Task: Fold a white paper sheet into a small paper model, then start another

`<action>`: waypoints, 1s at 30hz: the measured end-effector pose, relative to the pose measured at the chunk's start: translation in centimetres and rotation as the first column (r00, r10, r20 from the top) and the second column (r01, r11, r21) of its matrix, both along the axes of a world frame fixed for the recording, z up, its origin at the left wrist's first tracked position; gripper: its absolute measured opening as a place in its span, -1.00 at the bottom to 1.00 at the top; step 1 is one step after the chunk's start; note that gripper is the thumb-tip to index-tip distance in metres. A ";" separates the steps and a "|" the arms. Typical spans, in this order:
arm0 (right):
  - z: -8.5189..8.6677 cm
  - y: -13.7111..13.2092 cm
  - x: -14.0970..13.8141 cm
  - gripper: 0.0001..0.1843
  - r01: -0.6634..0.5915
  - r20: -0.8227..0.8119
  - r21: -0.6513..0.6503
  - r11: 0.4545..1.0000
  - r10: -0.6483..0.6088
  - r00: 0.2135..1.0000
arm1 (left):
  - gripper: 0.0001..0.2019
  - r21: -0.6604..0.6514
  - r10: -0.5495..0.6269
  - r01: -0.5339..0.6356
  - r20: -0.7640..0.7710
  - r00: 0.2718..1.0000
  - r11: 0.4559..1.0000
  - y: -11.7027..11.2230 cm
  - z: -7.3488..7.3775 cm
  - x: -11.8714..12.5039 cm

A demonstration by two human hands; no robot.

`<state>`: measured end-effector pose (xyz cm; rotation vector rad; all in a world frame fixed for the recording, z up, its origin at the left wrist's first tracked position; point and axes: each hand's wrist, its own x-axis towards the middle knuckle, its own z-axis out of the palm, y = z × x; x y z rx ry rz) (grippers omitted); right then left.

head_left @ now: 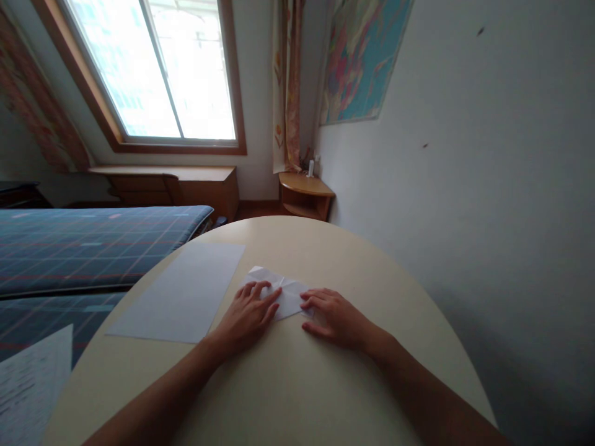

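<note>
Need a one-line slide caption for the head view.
Left hand and right hand press folded paper on round table; flat sheet alongside.

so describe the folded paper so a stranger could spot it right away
On the round beige table, look right of the flat unfolded sheet. The folded paper lies under the left hand and right hand. It alone is small and creased.

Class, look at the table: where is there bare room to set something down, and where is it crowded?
Bare: the table beyond the folded paper and right of the right hand. Crowded: left hand beside the flat sheet.
</note>
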<state>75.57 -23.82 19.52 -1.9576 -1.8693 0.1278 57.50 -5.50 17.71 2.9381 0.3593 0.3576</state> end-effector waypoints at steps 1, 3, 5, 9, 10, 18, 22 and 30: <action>0.1 0.0 -0.2 -0.69 0.015 0.013 0.000 1.000 -0.015 1.000 | -0.57 0.004 0.001 -0.001 0.008 1.000 1.000 0.1 -0.2 0.0; 0.2 0.2 -0.8 -0.75 0.058 0.054 0.003 0.998 -0.058 0.997 | -0.54 -0.002 0.007 -0.007 -0.009 1.000 1.000 0.2 -0.6 0.0; -0.1 0.4 -1.7 -0.71 0.089 0.100 0.011 0.996 -0.090 0.991 | -0.52 -0.015 0.027 -0.028 -0.043 0.999 0.999 0.2 -1.1 0.0; -1.0 1.1 -3.7 -0.34 0.062 0.117 -0.045 0.997 -0.056 0.991 | -0.48 -0.022 0.015 -0.017 -0.086 0.996 1.000 -0.2 -1.7 0.2; -1.1 1.2 -4.0 -0.26 0.047 0.102 -0.084 0.995 -0.038 0.994 | -0.46 -0.020 0.004 -0.006 -0.091 0.996 1.000 -0.2 -1.7 0.2; -0.2 1.0 -4.1 -0.08 -0.031 0.019 -0.254 0.967 0.037 0.999 | -0.37 0.037 0.126 -0.122 -0.158 0.979 0.992 1.0 -1.1 0.4; -0.4 0.9 -3.9 -0.08 -0.044 0.007 -0.225 0.973 0.047 0.999 | -0.39 0.102 0.274 -0.265 -0.092 0.957 0.959 1.2 -1.1 0.3; -0.4 0.9 -3.5 -0.14 -0.062 -0.001 -0.194 0.979 0.063 0.998 | -0.48 0.068 -0.018 0.016 0.038 0.999 0.998 0.6 -1.2 0.5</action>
